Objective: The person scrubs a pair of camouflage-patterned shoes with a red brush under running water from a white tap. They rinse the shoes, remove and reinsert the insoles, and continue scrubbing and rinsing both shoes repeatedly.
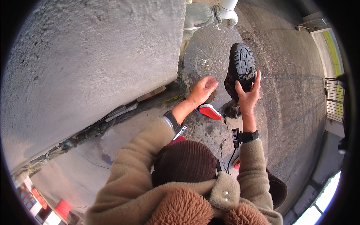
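My right hand (249, 94) grips a dark shoe (244, 63) around its heel end, thumb on one side and fingers on the other. Its black lugged rubber sole faces me, with the toe pointing away; the dark patterned upper is mostly hidden behind it. To the left, my left hand (203, 89) hangs in the air with loosely curled fingers and holds nothing. Below that hand, a red-backed brush (210, 112) with white bristles lies on the wet concrete. A second dark shoe (233, 110) rests on the ground, partly hidden by my right hand and the held shoe.
A rough concrete block or wall (98, 50) fills the left side. Beyond my hands, a white pipe (227, 11) stands beside a cloth-wrapped pipe (198, 15). The concrete floor (209, 132) is cracked. A metal railing (334, 98) is at the far right, and a red container (63, 208) at lower left.
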A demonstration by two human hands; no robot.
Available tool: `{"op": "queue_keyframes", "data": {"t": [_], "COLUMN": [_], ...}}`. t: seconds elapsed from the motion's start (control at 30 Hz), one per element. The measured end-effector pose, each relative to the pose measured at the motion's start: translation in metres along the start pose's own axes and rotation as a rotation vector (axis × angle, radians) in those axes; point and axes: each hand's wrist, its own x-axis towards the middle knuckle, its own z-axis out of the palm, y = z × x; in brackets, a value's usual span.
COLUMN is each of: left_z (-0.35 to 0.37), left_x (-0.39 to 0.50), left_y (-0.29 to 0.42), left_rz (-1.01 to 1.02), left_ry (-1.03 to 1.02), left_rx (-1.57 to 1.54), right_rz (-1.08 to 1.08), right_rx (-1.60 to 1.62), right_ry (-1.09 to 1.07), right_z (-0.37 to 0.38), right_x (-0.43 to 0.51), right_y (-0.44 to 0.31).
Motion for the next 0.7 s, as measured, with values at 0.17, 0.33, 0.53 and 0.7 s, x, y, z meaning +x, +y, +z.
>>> {"op": "queue_keyframes", "data": {"t": [0.17, 0.33, 0.53, 0.7], "left_z": [-0.019, -0.054, -0.095, -0.138], "left_x": [-0.019, -0.046, -0.141, -0.244], "left_y": [0.024, 0.054, 0.067, 0.078], "left_rz": [0.245, 0.322, 0.239, 0.141], "left_ry": [-0.008, -0.278, 0.040, 0.475], "left_rx": [0.322, 0.042, 0.268, 0.474], "right_rz": [0.229, 0.414, 0.437, 0.170], "right_rx": [0.592, 0.861, 0.764, 0.554], "right_ry": [-0.225, -0.619, -1.153, -1.219], "right_z": [0.006, 0.015, 0.060, 0.093], "right_x": [-0.052, -0.082, -0.120, -0.137], "right_y": [-0.003, -0.018, -0.043, -0.041]}}
